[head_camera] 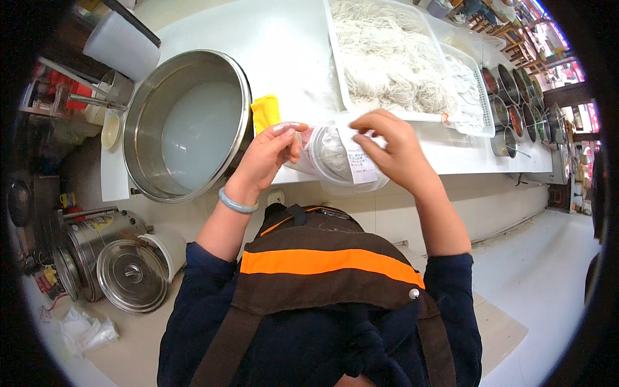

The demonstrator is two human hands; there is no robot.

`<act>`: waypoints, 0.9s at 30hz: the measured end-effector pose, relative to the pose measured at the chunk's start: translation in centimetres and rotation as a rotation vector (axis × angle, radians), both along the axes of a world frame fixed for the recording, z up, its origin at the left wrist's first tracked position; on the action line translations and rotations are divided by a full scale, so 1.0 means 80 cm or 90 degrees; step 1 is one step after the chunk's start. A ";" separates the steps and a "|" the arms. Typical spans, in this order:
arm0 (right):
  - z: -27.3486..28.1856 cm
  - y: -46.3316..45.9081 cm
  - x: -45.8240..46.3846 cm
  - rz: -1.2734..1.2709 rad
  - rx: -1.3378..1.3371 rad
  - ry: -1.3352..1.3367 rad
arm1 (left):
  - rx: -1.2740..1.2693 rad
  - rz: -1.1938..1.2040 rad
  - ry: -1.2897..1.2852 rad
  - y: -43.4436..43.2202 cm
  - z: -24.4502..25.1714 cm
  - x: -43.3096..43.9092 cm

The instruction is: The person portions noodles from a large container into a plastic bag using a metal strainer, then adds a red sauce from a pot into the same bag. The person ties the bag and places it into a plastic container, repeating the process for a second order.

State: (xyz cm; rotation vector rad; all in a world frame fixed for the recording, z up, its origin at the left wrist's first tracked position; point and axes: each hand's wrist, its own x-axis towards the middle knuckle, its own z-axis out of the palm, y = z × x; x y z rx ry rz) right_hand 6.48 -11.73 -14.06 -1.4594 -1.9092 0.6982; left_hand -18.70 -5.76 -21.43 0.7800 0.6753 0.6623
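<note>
A round clear plastic container with a lid [332,154] sits at the counter's near edge, inside what looks like a clear plastic bag. A printed paper slip [358,157] lies across it. My right hand [389,145] is at the slip's upper right, thumb and fingers curled; whether it pinches the slip or the bag cannot be told. My left hand [273,147], with a pale bangle [237,202] on the wrist, is just left of the container, fingers bent, with nothing clearly seen in it. Behind it, a yellow cloth [265,112] lies beside a large steel pot.
The steel pot [193,130] holds cloudy liquid at the left. White trays of noodles [391,58] stand at the back; several steel food pots [510,116] are at far right. A metal lid [133,275] leans against a white bucket [169,249] below left.
</note>
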 end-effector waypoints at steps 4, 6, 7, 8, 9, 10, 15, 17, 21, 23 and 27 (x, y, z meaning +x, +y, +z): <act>-0.046 -0.023 0.021 -0.037 0.157 -0.155 | 0.124 0.004 0.018 -0.009 -0.003 0.025; -0.079 -0.035 0.012 0.011 0.089 -0.253 | 0.265 -0.002 0.042 -0.014 -0.012 0.051; -0.092 -0.040 0.006 0.024 0.052 -0.328 | 0.393 -0.014 0.077 -0.016 -0.018 0.067; -0.101 -0.043 0.002 0.002 0.063 -0.337 | 0.540 -0.036 0.162 -0.018 -0.024 0.080; -0.105 -0.049 0.003 -0.044 0.107 -0.300 | 0.691 -0.051 0.255 -0.021 -0.031 0.093; -0.106 -0.056 0.003 -0.085 0.117 -0.276 | 0.711 -0.050 0.237 -0.026 -0.037 0.108; -0.081 -0.099 0.018 -0.309 0.326 -0.093 | 0.914 -0.034 0.287 -0.035 -0.049 0.137; -0.078 -0.100 0.023 -0.408 0.266 -0.128 | 0.916 -0.052 0.312 -0.036 -0.045 0.136; -0.097 -0.073 0.034 -0.396 -0.001 0.014 | 0.864 -0.104 0.339 -0.035 -0.034 0.136; -0.110 -0.068 0.056 -0.290 -0.066 0.273 | 0.828 -0.096 0.332 -0.034 -0.031 0.133; -0.152 -0.083 0.096 -0.473 -0.009 0.468 | 0.766 -0.015 0.259 -0.029 -0.030 0.126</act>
